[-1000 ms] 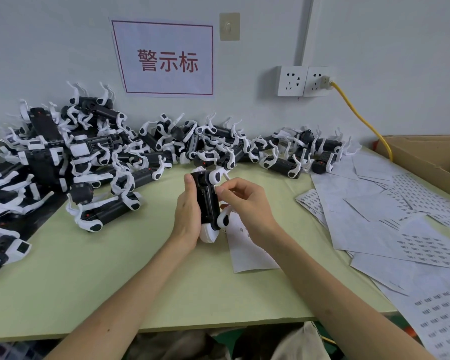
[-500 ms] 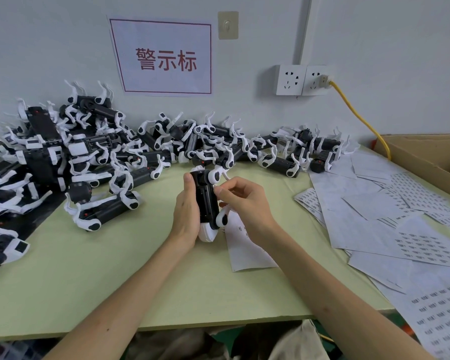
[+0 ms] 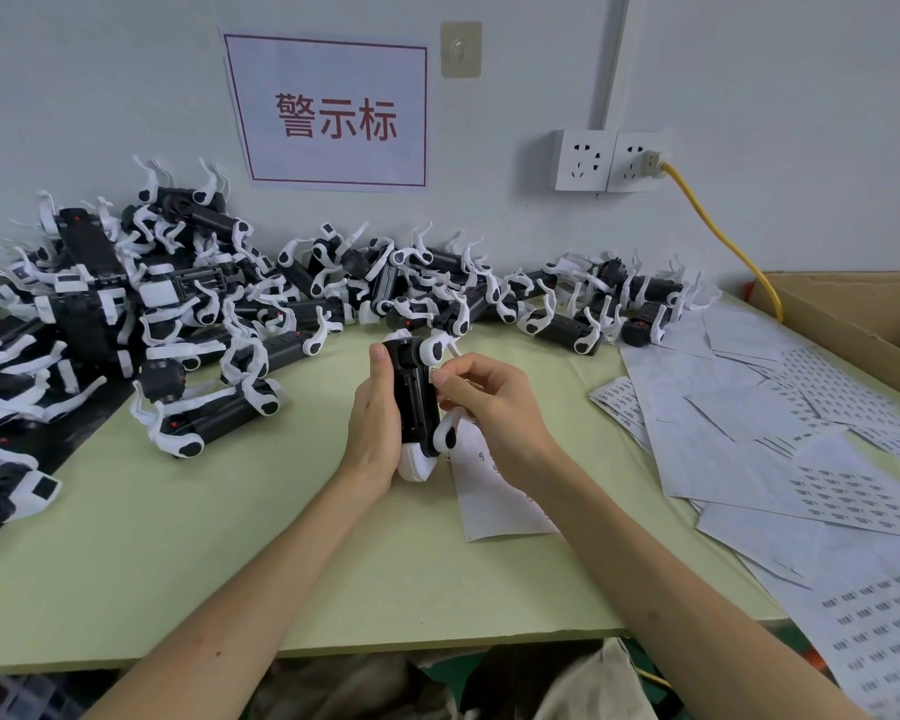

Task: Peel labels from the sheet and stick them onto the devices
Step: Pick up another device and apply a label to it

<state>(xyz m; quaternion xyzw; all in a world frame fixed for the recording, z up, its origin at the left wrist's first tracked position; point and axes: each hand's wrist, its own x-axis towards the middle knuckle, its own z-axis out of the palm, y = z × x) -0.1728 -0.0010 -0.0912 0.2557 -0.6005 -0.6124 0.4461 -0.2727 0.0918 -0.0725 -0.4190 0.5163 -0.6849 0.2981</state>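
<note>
Barely anything has moved: your left hand [image 3: 372, 428] still grips the device [image 3: 411, 397] beside the sheet [image 3: 494, 491], your right hand [image 3: 489, 402] pinching a label [image 3: 434, 377] to its side. Most of the pile [image 3: 204, 304] seems left to do.

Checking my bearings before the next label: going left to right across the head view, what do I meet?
Heap of devices → left hand → held device → right hand → loose label sheets → cardboard box.
</note>
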